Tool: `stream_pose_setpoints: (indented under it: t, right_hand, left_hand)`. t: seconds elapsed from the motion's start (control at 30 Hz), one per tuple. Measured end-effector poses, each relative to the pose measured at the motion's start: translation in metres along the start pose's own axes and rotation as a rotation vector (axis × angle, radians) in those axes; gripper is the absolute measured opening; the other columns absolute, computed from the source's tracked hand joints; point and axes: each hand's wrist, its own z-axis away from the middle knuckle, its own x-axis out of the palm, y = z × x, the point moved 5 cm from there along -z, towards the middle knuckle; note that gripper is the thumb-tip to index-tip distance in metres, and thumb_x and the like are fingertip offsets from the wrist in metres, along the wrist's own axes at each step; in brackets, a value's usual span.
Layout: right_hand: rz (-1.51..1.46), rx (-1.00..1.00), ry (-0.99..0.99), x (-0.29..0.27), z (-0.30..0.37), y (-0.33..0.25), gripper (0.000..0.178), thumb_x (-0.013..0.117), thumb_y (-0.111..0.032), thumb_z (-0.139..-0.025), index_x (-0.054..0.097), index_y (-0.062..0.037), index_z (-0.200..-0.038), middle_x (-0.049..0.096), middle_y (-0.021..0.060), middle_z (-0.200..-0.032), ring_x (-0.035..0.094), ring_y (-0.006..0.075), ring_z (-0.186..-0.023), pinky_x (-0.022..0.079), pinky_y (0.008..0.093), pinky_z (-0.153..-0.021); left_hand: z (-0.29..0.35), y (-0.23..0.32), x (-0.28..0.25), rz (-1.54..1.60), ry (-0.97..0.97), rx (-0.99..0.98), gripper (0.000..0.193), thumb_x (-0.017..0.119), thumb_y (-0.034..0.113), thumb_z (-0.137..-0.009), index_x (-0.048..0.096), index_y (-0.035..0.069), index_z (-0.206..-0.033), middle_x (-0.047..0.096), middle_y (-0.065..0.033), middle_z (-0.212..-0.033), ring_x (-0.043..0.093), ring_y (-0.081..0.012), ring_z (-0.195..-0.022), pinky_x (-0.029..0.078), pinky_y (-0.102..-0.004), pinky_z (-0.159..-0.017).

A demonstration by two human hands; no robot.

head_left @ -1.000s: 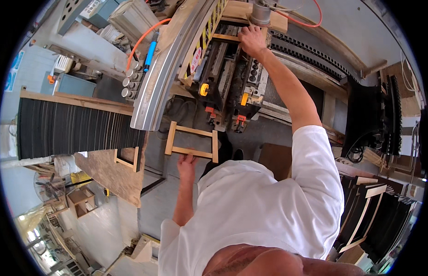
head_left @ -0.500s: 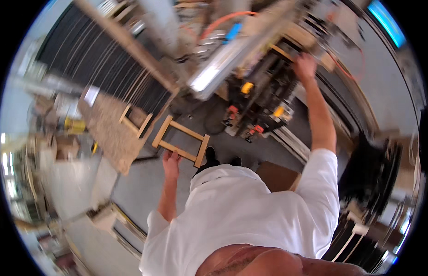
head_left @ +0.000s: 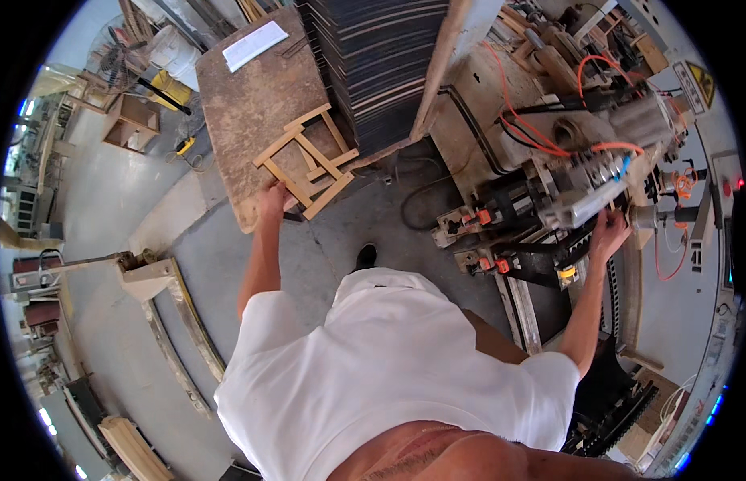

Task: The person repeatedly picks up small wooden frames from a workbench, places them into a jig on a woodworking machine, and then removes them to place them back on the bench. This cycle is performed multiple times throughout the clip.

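A pale wooden frame [head_left: 329, 196] of two side bars joined by two rails is in my left hand [head_left: 273, 200], its fingers closed on the rail nearest me. It overlaps a second wooden frame [head_left: 336, 132] at the right edge of a worn brown board [head_left: 253, 104]; I cannot tell whether the two touch. Far to the right, my right hand [head_left: 610, 234] has its fingers curled at a machine [head_left: 581, 204] with metal cylinders and orange hoses. What those fingers hold, if anything, is hidden.
Behind the frames rises a tall stack of dark panels [head_left: 381, 64] with a wooden post [head_left: 441, 68] beside it. White paper [head_left: 255, 46] lies on the board. Orange-and-black clamps [head_left: 489, 264] jut from the machine's near side. A pallet-truck-like fork [head_left: 180, 313] lies on the floor at left.
My view has swung to the right. My left hand has carried the wooden frame from in front of my body to over the board's edge. My right hand remains at the machine.
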Motion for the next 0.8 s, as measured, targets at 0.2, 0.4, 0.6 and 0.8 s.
stream_pose_setpoints:
  t: [0.2,0.4,0.6,0.8]
  right_hand:
    - [-0.328,0.339,-0.159,0.030,0.118,-0.095,0.020,0.071,-0.009,-0.084,0.061,0.0036,-0.095,0.064,0.0141,-0.098,0.062,0.0195,-0.084,0.049,0.0315,-0.077]
    - [-0.423,0.454,-0.340,0.052,0.221,-0.140,0.012,0.072,-0.003,-0.082,0.062,-0.0003,-0.087,0.063,0.0131,-0.102,0.062,0.0184,-0.084,0.051,0.0295,-0.075]
    - [-0.328,0.725,-0.443,0.049,0.292,-0.139,0.012,0.072,-0.006,-0.081,0.064,0.0014,-0.086,0.064,0.0090,-0.089,0.061,0.0163,-0.076,0.050,0.0278,-0.070]
    - [-0.295,0.710,-0.540,0.049,0.314,-0.147,0.011,0.071,-0.009,-0.082,0.065,-0.0001,-0.087,0.062,0.0064,-0.079,0.059,0.0118,-0.073,0.049,0.0271,-0.069]
  left_hand:
    - [-0.124,-0.012,0.009,-0.046,0.022,-0.096,0.038,0.054,0.008,-0.093,0.054,0.000,-0.130,0.065,-0.0120,-0.109,0.067,-0.0230,-0.092,0.056,-0.0326,-0.075]
    - [-0.166,-0.020,0.040,-0.321,0.123,-0.156,0.032,0.056,0.011,-0.092,0.063,-0.002,-0.120,0.068,-0.0162,-0.106,0.067,-0.0249,-0.093,0.055,-0.0361,-0.076]
    - [-0.176,-0.019,0.077,-0.885,0.120,-0.175,0.044,0.062,0.022,-0.085,0.061,-0.006,-0.120,0.067,-0.0208,-0.110,0.066,-0.0327,-0.099,0.051,-0.0434,-0.084]
    - [-0.202,-0.067,0.066,-0.745,-0.023,-0.058,0.047,0.058,0.030,-0.084,0.056,-0.006,-0.114,0.063,-0.0235,-0.106,0.063,-0.0306,-0.095,0.050,-0.0443,-0.081]
